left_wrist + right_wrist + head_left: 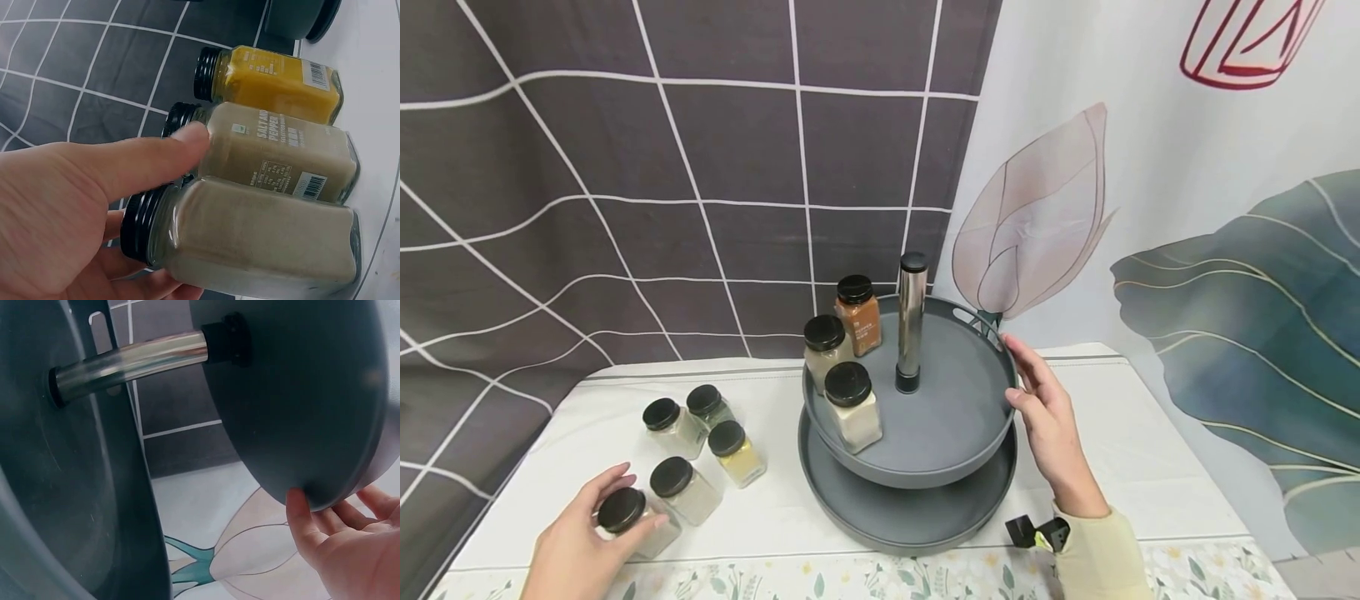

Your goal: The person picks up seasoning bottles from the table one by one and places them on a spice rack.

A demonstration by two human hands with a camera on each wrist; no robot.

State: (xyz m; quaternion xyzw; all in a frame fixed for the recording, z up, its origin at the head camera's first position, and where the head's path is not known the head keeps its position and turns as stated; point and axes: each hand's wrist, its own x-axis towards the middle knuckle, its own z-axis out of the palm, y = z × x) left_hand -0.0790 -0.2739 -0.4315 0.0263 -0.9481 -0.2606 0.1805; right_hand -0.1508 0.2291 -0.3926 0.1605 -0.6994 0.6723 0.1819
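Note:
My left hand [580, 533] curls round the black-lidded spice jar [262, 237] nearest the front left; its thumb lies along one side, fingers on the other. The jar stands upright on the table. Just beyond it is a beige salt-and-pepper jar [278, 147], with a yellow spice jar [281, 78] after that. My right hand [1048, 425] grips the rim of the grey two-tier turntable [955, 417] at the upper tray's right side. On that tray stand an orange pepper jar [861, 321], a beige jar [826, 358] and a whitish jar [856, 421].
A shiny post [912, 325] rises from the upper tray. The lower tray [910, 517] sits beneath it. Behind the left-hand jars stand a pale jar [677, 429] and a greenish jar [711, 408]. A dark tile-patterned cloth [737, 142] hangs behind the table [760, 550].

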